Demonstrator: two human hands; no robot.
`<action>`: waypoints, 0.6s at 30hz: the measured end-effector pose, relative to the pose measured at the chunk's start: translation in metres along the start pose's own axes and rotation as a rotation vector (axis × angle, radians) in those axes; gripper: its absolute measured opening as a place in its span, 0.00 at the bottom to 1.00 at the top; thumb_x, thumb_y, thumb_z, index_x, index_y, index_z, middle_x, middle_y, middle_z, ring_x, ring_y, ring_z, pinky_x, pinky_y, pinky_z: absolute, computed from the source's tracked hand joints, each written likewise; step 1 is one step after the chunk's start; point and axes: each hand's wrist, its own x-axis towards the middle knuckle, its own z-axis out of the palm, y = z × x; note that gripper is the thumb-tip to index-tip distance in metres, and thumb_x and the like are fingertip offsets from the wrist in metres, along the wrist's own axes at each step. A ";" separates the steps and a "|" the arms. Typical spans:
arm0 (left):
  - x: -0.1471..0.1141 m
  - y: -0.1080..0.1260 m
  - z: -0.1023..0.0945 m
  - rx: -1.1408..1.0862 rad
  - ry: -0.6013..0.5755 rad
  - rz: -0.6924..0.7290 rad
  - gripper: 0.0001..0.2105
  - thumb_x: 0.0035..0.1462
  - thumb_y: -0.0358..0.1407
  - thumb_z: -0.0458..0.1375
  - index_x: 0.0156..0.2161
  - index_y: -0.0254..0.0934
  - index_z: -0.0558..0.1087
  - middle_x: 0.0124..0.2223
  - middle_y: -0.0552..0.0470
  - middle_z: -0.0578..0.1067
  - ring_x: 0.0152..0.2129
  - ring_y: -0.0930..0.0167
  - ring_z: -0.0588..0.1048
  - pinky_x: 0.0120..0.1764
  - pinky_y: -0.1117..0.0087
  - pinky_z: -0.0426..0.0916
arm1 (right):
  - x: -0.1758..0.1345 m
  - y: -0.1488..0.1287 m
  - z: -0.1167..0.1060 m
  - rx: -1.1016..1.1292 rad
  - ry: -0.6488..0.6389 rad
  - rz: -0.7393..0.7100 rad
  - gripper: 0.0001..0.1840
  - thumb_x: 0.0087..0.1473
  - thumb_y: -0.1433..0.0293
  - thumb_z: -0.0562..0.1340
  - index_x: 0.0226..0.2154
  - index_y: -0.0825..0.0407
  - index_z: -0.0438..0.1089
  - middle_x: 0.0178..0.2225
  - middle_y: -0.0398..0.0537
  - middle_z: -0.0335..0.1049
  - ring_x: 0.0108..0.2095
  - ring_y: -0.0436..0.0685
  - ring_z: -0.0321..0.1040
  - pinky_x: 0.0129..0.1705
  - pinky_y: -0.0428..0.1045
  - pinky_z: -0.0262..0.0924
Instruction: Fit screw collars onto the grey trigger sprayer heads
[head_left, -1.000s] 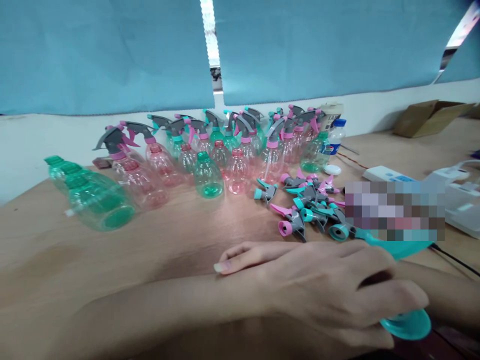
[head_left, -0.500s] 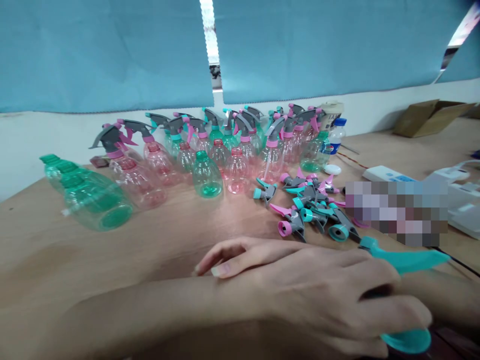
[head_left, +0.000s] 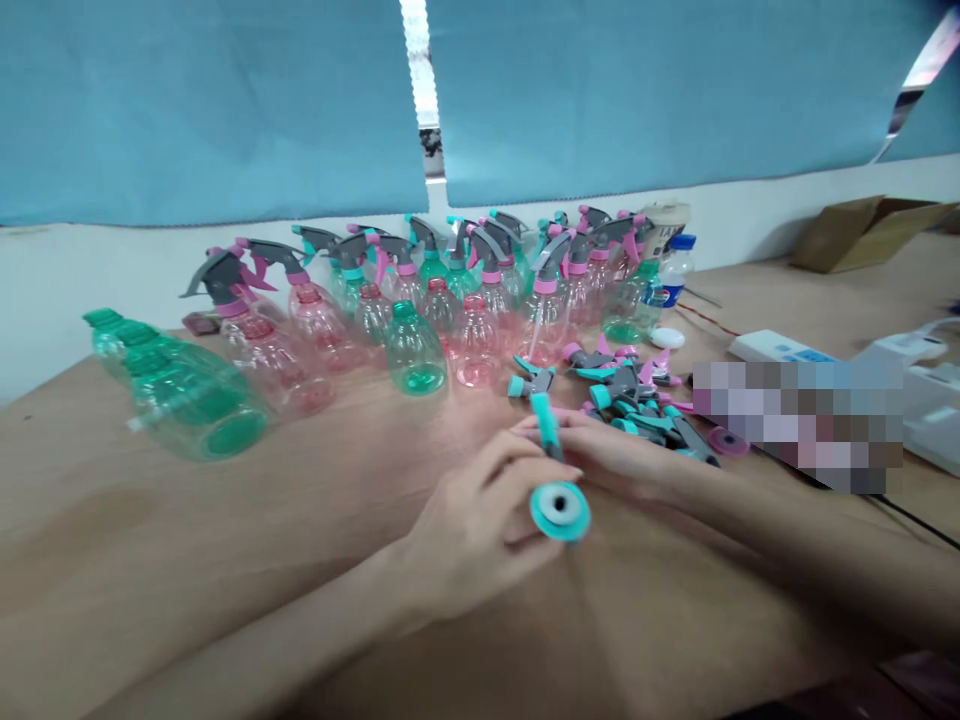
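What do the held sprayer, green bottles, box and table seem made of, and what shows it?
Sprayer: probably plastic, smooth; moulded-looking teal ring.
Green bottles: likely glossy plastic; see-through walls with highlights.
Box: apparently matt cardboard; brown, with an angled flap.
Table: wood or laminate, slightly shiny; brown top reflects light.

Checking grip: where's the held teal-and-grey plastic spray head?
Head view, lower right of centre: the spray head is in the left hand, beside the right hand.

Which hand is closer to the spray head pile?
Right: the right hand is just in front of the pile; the left hand is farther off, to the lower left.
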 end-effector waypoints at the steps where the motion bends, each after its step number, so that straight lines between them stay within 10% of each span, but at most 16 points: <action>1: -0.006 -0.005 -0.004 -0.008 0.016 -0.097 0.12 0.53 0.29 0.59 0.44 0.37 0.69 0.39 0.49 0.71 0.35 0.70 0.73 0.37 0.71 0.71 | 0.000 0.000 -0.003 0.022 0.023 0.011 0.11 0.57 0.65 0.59 0.40 0.56 0.69 0.37 0.47 0.70 0.37 0.52 0.70 0.44 0.52 0.65; 5: -0.026 -0.021 -0.010 -0.079 0.065 -0.399 0.10 0.53 0.31 0.61 0.41 0.39 0.69 0.38 0.52 0.72 0.34 0.71 0.72 0.34 0.71 0.70 | -0.002 0.000 -0.006 -0.066 0.132 -0.035 0.12 0.54 0.64 0.61 0.40 0.52 0.70 0.38 0.47 0.71 0.38 0.52 0.70 0.46 0.52 0.65; 9: -0.038 -0.029 -0.004 -0.236 0.090 -0.612 0.09 0.55 0.36 0.60 0.41 0.40 0.68 0.39 0.53 0.71 0.33 0.71 0.73 0.35 0.70 0.72 | -0.006 0.001 0.007 -0.581 0.183 -0.391 0.14 0.53 0.71 0.60 0.44 0.50 0.68 0.45 0.49 0.69 0.46 0.56 0.67 0.49 0.54 0.62; 13: -0.038 -0.032 0.001 -0.330 0.078 -0.708 0.10 0.55 0.37 0.60 0.42 0.39 0.67 0.39 0.53 0.73 0.35 0.70 0.75 0.36 0.68 0.72 | -0.012 0.004 0.018 -0.960 0.113 -0.676 0.21 0.50 0.75 0.60 0.48 0.49 0.64 0.47 0.51 0.67 0.50 0.58 0.64 0.52 0.56 0.60; 18: -0.037 -0.028 0.001 -0.354 0.053 -0.707 0.13 0.54 0.35 0.61 0.44 0.39 0.67 0.40 0.52 0.75 0.32 0.70 0.77 0.34 0.69 0.74 | -0.011 0.023 0.020 -0.940 0.188 -0.635 0.20 0.53 0.64 0.62 0.48 0.49 0.62 0.44 0.52 0.67 0.44 0.58 0.66 0.45 0.55 0.65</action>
